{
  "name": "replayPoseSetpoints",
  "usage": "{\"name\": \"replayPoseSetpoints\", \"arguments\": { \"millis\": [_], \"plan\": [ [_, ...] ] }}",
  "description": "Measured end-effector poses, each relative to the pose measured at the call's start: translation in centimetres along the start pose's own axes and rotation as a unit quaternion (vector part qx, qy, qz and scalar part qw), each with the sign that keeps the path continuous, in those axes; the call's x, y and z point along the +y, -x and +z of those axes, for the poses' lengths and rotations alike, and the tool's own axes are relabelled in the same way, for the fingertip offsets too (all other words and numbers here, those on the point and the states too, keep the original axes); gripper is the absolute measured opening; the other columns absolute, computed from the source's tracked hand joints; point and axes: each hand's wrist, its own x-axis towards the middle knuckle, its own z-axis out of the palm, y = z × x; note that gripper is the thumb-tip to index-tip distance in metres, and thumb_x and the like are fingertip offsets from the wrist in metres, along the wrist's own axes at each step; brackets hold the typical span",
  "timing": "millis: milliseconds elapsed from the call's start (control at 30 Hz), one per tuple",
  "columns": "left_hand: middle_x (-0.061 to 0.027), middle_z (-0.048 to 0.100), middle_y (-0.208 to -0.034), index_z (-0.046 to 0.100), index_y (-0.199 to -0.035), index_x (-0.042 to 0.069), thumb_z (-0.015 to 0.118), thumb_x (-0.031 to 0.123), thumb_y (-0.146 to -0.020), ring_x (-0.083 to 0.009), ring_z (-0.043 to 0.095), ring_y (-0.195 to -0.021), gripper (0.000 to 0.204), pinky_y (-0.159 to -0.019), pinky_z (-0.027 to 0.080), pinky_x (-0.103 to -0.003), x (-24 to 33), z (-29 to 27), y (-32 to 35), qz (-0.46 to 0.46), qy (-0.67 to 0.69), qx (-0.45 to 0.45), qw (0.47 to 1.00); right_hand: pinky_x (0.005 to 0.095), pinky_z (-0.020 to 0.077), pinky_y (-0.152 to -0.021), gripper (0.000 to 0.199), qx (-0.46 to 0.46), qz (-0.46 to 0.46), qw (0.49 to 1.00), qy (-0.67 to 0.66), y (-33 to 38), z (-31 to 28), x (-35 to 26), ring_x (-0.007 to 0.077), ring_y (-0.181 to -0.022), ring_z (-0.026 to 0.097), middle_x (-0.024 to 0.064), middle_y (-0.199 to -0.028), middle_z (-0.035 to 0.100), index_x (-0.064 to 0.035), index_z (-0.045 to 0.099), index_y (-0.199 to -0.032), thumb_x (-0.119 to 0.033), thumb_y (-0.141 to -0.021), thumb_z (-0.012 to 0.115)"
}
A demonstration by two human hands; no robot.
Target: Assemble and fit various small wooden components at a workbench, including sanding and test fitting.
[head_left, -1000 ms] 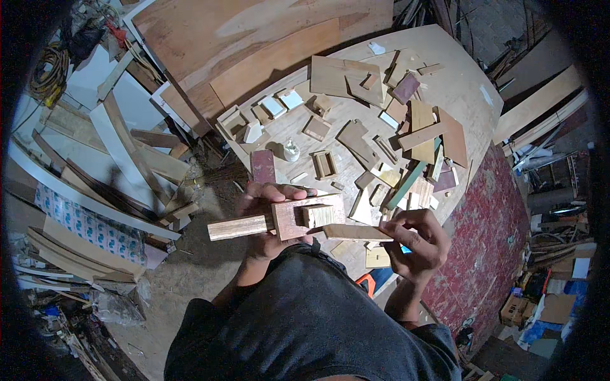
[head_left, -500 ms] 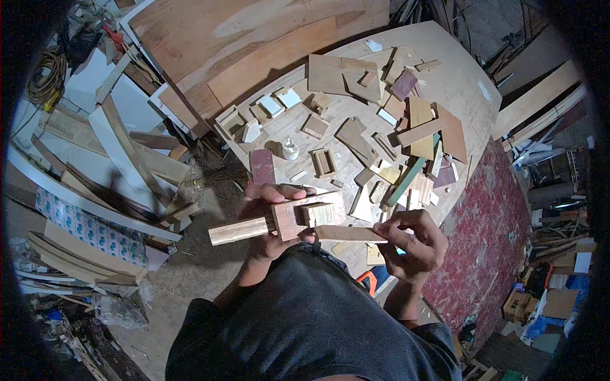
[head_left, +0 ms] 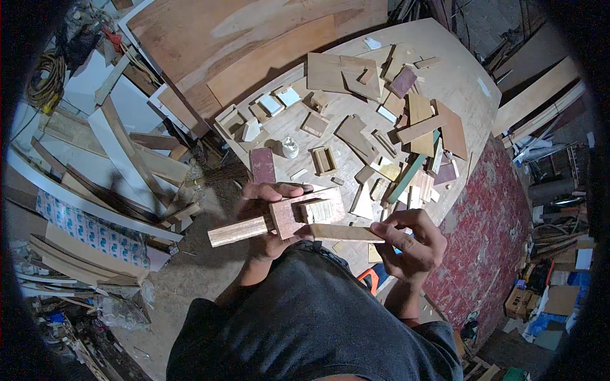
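My left hand (head_left: 268, 192) is closed around a small wooden assembly (head_left: 287, 220), gripping it from the far side and from below. A layered plywood bar (head_left: 240, 230) sticks out of its left end. On its right part a small plywood block (head_left: 321, 210) stands up. My right hand (head_left: 414, 244) pinches the right end of a thin wooden strip (head_left: 346, 233). The strip's other end lies against or just over the near edge of the assembly; whether they touch I cannot tell.
Beyond my hands, a wooden table (head_left: 460, 70) bears many offcuts, a small open box frame (head_left: 324, 161), a white container (head_left: 290, 148) and a maroon piece (head_left: 262, 166). Boards and scraps (head_left: 136, 162) lean at the left. An orange-handled tool (head_left: 368, 277) lies near my body.
Both hands have shifted very slightly left with the assembly and the strip. The strip's left end sits a touch higher against the assembly. My grips look the same.
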Motion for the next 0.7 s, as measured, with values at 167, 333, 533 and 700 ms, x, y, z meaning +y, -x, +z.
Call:
{"name": "replayPoseSetpoints", "arguments": {
  "millis": [167,333,533,700],
  "plan": [
    [-0.0235,0.06,-0.12,0.041,-0.11,0.001,0.086,0.006,-0.07,-0.0364,0.06,-0.116,0.06,-0.096,0.055,-0.049,0.33,-0.39,0.86,-0.069,0.108,0.025,0.991,0.0269,0.0492,-0.056,0.032,0.019,0.033,0.999,0.014,-0.07,-0.57,-0.25,0.0151,-0.066,0.063,0.0039,-0.078,0.064,-0.0171,0.078,-0.092,-0.004,-0.062,0.08],
    [-0.0251,0.057,-0.123,0.041,-0.11,0.001,0.084,-0.001,-0.071,-0.038,0.056,-0.121,0.059,-0.096,0.055,-0.051,-0.06,-0.57,0.56,-0.002,0.012,-0.025,1.0,0.0261,0.0483,-0.056,0.033,0.03,0.005,0.999,0.013,0.09,-0.79,0.51,0.0153,-0.064,0.061,0.0059,-0.077,0.062,-0.0108,0.077,-0.09,-0.003,-0.058,0.078],
    [-0.0241,0.057,-0.122,0.041,-0.112,0.001,0.086,0.003,-0.07,-0.038,0.057,-0.12,0.062,-0.095,0.055,-0.051,-0.11,-0.22,0.64,-0.061,0.148,0.008,0.987,0.0268,0.0502,-0.056,0.03,0.023,-0.006,1.0,0.003,-0.06,-0.62,0.06,0.0149,-0.064,0.062,0.0052,-0.075,0.064,-0.0156,0.078,-0.093,-0.006,-0.065,0.077],
    [-0.0296,0.052,-0.127,0.041,-0.111,-0.002,0.071,-0.008,-0.081,-0.0441,0.051,-0.125,0.043,-0.089,0.053,-0.066,0.41,-0.24,0.44,-0.074,0.299,-0.009,0.951,0.0271,0.0504,-0.057,0.029,0.014,0.027,0.999,-0.025,-0.12,-0.01,0.04,0.0154,-0.065,0.063,0.0049,-0.078,0.064,-0.0154,0.079,-0.092,-0.007,-0.064,0.076]
  ]
}}
